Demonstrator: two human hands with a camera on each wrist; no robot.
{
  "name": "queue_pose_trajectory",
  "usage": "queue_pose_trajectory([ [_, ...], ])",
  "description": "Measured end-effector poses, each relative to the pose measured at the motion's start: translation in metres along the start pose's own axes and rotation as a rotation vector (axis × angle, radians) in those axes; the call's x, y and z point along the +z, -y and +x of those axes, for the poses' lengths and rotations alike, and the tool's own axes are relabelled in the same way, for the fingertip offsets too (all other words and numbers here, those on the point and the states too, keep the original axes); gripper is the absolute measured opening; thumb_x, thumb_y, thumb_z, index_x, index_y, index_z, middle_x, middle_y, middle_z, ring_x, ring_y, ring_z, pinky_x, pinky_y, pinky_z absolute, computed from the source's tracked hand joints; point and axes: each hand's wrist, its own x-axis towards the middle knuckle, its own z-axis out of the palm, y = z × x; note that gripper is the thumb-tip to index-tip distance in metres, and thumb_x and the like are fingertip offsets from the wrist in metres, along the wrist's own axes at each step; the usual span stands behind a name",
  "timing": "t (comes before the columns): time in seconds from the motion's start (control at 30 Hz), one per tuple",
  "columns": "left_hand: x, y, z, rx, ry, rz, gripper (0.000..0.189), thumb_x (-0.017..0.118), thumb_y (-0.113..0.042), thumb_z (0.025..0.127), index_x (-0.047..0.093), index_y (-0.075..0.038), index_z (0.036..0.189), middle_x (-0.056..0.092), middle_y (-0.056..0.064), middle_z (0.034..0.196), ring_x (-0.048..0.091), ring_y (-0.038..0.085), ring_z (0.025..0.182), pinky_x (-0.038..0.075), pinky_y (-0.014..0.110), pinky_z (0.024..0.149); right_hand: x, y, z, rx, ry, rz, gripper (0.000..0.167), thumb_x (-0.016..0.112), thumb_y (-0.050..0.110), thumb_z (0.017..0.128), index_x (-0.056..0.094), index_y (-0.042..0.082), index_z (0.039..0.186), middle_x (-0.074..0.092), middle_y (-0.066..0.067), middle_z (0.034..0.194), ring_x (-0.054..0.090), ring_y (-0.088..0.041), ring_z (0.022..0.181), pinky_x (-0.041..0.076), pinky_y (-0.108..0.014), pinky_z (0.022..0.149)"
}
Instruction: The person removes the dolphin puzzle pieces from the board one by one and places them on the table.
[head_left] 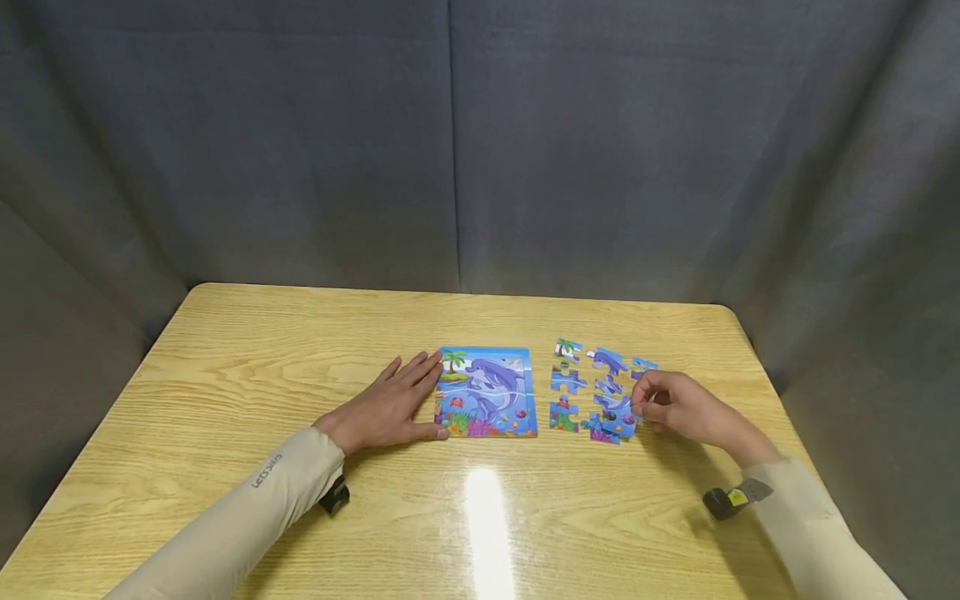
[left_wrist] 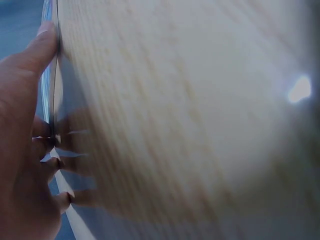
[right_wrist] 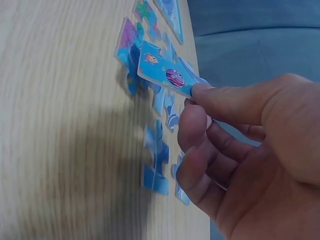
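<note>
A dolphin picture puzzle board [head_left: 487, 393] lies flat on the table, showing the whole scene with a palm tree and coral. My left hand [head_left: 386, 410] rests at its left side, fingers straight, with fingertips and thumb right at the edge. To the right of the board, my right hand [head_left: 686, 407] pinches a blue puzzle piece [right_wrist: 167, 70] between thumb and fingers. That piece carries a purple striped fish and a small orange creature, and it is tilted above the loose pieces. In the right wrist view the other fingers are curled below it.
Several loose puzzle pieces lie in rough columns right of the board, among them a palm tree piece [head_left: 567, 350], a dolphin head piece [head_left: 609, 361] and a crab piece [head_left: 564, 417]. Grey curtains [head_left: 315, 167] surround the wooden table [head_left: 247, 350].
</note>
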Motion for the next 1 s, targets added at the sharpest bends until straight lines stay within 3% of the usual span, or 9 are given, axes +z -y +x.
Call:
queue_pose_trajectory([
  [0.47, 0.002, 0.001, 0.001, -0.005, -0.004, -0.006, 0.105, 0.058, -0.071, 0.100, 0.018, -0.004, 0.171, 0.009, 0.012, 0.182, 0.010, 0.034, 0.170, 0.010, 0.064, 0.136, -0.007, -0.017, -0.011, 0.006, 0.028, -0.028, 0.005, 0.067, 0.000, 0.102, 0.064, -0.004, 0.102, 0.066, -0.011, 0.090, 0.057, -0.009, 0.067, 0.053, -0.025, 0.059],
  [1.0, 0.001, 0.000, 0.000, -0.004, 0.002, 0.001, 0.104, 0.057, -0.070, 0.101, 0.017, -0.004, 0.171, 0.009, 0.012, 0.182, 0.010, 0.035, 0.170, 0.010, 0.064, 0.136, -0.010, -0.026, -0.016, 0.029, 0.124, -0.027, 0.003, 0.063, -0.007, 0.101, 0.062, -0.005, 0.099, 0.066, -0.010, 0.089, 0.055, -0.008, 0.068, 0.052, -0.025, 0.060],
])
